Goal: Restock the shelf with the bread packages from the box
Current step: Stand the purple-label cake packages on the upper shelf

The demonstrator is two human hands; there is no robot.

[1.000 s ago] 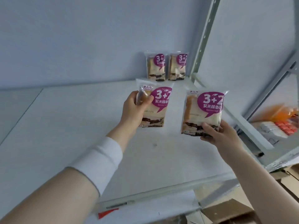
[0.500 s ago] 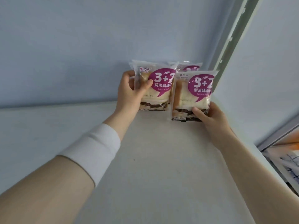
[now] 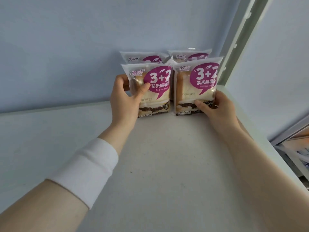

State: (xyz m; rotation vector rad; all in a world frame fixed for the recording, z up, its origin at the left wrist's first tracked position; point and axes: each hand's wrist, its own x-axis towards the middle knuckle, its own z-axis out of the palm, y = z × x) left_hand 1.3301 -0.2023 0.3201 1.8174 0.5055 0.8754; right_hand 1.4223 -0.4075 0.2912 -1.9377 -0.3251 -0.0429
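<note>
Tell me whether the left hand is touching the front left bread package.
Touching. The head view shows the left hand gripping the front left bread package, thumb across its face.

A pale blue wall (image 3: pixel 66 47) stands behind — blurred packaged goods (image 3: pixel 301 151) at the lower right edge.

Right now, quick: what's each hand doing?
Left hand: closed on the left front pack, thumb across its face.
Right hand: closed on the right front pack, gripping its lower corner.
</note>
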